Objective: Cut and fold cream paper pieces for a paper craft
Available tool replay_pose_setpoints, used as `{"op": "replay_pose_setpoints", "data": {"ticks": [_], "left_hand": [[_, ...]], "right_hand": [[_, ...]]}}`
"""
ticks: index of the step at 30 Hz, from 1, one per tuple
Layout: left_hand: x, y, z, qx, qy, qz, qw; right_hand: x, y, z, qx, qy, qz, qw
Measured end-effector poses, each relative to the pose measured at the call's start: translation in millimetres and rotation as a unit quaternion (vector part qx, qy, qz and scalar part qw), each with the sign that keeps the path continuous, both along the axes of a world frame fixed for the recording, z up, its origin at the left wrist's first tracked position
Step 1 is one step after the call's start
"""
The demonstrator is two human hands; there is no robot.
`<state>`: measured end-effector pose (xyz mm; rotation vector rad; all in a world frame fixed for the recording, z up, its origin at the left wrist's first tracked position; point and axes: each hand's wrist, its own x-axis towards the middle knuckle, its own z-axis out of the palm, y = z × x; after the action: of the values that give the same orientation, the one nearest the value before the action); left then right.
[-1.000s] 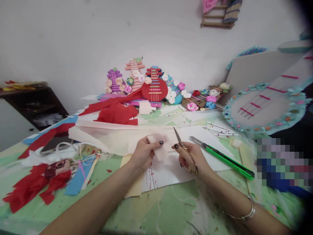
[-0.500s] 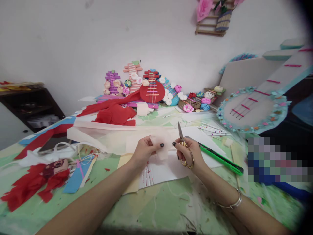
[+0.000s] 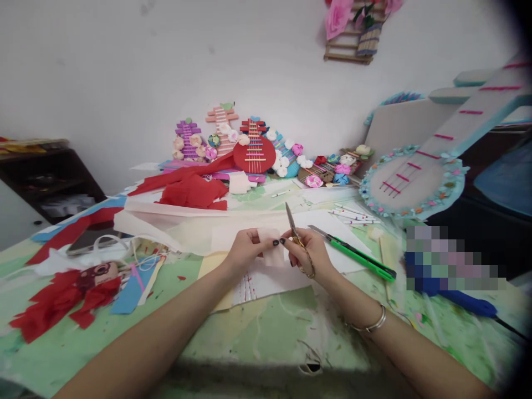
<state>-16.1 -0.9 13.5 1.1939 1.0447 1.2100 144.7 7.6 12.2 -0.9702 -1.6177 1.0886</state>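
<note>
My left hand [image 3: 248, 247] pinches a small pale piece of thin paper [image 3: 272, 256] between thumb and fingers. Closed around a pair of gold-handled scissors [image 3: 292, 223], my right hand [image 3: 310, 250] has its thumb tip close to the paper's right edge. The scissor blades point up and away from me. Under both hands lie white sheets [image 3: 286, 280], one with red-marked thin strips at its left side. To the right of my right hand rests a green box cutter [image 3: 361, 258] with its blade toward the back.
Red crepe paper [image 3: 193, 191] and a long pale paper sheet [image 3: 174, 213] lie behind. Decorated model lutes [image 3: 254, 155] stand along the wall. A large flower-edged lute [image 3: 409, 183] leans at right, near a blue-handled tool [image 3: 469, 303]. Red, blue and white scraps [image 3: 133, 291] lie at left.
My right hand with the scissors has moved left, bringing its thumb to the paper. The paper now hangs less blurred in my left hand. The whole view has shifted slightly.
</note>
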Motion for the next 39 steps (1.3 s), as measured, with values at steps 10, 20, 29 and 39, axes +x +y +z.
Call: {"op": "replay_pose_setpoints", "data": {"ticks": [10,20,29,39], "left_hand": [[-1,1,1.2,-0.012,-0.001,0.014,1.000],[-1,2,-2.5,-0.010,0.001,-0.007,1.000],[-3,4,-2.9,-0.013,-0.044,0.013,0.999],[-7,3,2.5,-0.028,-0.150,-0.079,0.985]], "right_hand": [[6,10,-0.7,-0.025,0.064,-0.038,0.997],[3,10,-3.3,-0.030,0.065,-0.017,0.997],[15,17,8.4,-0.035,0.080,-0.117,0.989],[8,9,7.4,-0.115,-0.006,0.054,0.992]]}}
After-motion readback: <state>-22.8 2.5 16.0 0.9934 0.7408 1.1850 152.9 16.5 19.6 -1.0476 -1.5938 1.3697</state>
